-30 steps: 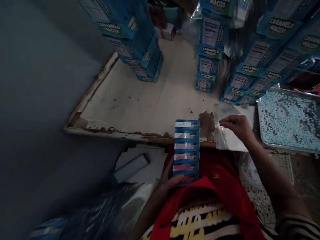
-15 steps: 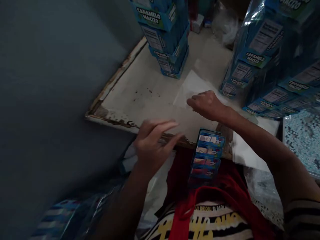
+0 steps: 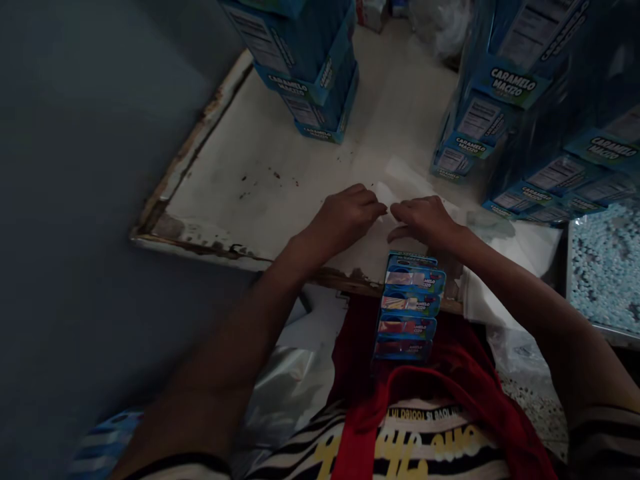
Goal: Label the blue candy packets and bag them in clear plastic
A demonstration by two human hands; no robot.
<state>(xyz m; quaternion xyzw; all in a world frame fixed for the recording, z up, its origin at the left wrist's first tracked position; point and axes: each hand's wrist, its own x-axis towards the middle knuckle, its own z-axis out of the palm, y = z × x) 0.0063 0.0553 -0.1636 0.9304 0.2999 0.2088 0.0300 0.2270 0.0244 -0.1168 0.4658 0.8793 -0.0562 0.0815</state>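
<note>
Over the table's front part, my left hand (image 3: pixel 345 217) and my right hand (image 3: pixel 425 220) are close together, fingertips pinched. Between them shows a thin, whitish translucent plastic bag (image 3: pixel 385 195), its upper edge at their fingertips. More of the same film lies flat on the table behind my right hand. Just below the hands, a blue display box (image 3: pixel 407 307) leans from my lap against the table edge, with several small blue candy packs with shiny windows in a row.
A stack of blue "Caramelo Macizo" boxes (image 3: pixel 310 87) stands at the back left of the worn white table (image 3: pixel 215 180). Wrapped stacks (image 3: pixel 470 127) of them rise at the right. Beside these are white sheets (image 3: pixel 495 287) and a tray (image 3: pixel 605 267) of pale blue pieces.
My left hand has moved up and right from beside the table edge, its open fingers closing near my right hand. The whitish film is now raised between both hands.
</note>
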